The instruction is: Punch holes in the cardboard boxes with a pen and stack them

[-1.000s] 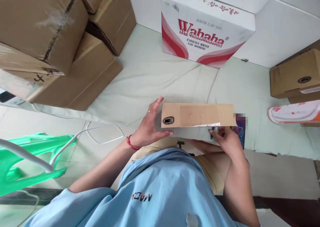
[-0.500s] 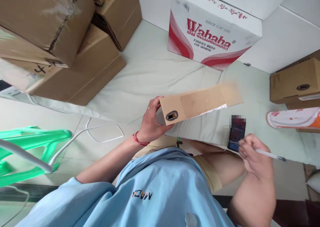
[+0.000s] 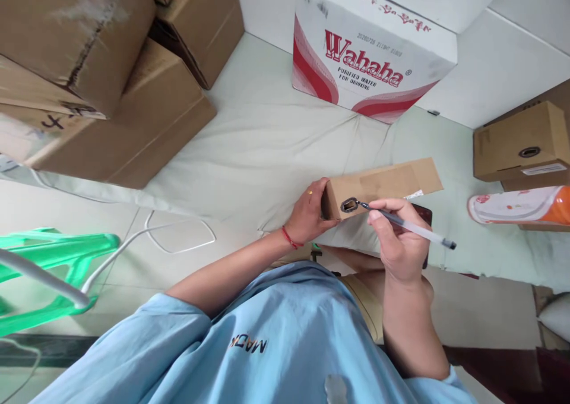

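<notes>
My left hand (image 3: 310,212) grips the left end of a small cardboard box (image 3: 387,178), thumb below and fingers on the far side. An oval hole with a dark scribbled outline shows in the box's near face. My right hand (image 3: 401,237) pinches a pen (image 3: 414,228) with a clear barrel and dark ends. The pen's tip is at the right edge of the outlined hole. Behind my right hand lies a phone (image 3: 426,214), mostly covered by the hand.
Large cardboard boxes (image 3: 129,119) are stacked at the left. A white and red water carton (image 3: 374,53) stands at the back. At the right are another holed cardboard box (image 3: 516,136) and a white and orange package (image 3: 516,207). A green stool (image 3: 57,249) stands at lower left.
My left hand has shifted right with the cardboard box. My right hand has moved left from beside the phone, bringing the pen's tip to the box's hole.
</notes>
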`<state>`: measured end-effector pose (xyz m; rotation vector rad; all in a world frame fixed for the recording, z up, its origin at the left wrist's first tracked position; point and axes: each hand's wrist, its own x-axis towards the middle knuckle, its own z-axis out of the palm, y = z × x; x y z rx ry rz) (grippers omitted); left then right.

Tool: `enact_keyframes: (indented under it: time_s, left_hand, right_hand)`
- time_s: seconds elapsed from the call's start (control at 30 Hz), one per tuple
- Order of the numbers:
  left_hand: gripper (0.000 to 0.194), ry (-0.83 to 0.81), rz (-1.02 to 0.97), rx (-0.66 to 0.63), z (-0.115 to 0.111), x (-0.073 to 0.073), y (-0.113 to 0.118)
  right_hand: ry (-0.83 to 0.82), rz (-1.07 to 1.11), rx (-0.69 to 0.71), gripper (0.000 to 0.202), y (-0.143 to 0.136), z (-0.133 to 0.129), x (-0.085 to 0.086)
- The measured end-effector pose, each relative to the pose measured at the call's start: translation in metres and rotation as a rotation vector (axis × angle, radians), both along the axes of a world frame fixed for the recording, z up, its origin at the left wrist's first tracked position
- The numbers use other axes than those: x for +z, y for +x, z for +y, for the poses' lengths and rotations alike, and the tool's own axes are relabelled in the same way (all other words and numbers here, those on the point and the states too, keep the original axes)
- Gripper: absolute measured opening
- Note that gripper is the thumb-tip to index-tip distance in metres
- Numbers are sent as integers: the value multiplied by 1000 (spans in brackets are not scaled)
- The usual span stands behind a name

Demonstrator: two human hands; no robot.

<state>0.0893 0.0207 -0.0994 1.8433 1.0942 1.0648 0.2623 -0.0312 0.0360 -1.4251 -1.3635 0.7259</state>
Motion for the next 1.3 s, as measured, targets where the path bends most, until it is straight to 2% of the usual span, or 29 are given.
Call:
enact_keyframes:
  time_s: [0.2,0.63,1.0,1.3]
  left_hand:
    - [104,8,34,5,-3,4,0]
    - [105,79,17,2,-3,4,-1]
    - [108,151,68,25,-4,3,-1]
    - [106,113,57,19,-4,2,-1]
  right_hand:
    - [38,-128,-3,16,-5,18,-5]
    - [42,-317,15,16,-6,17,-4]
    - [42,-332,134,11,-2,17,-1]
    - [25,-288,212,9,3,15,0]
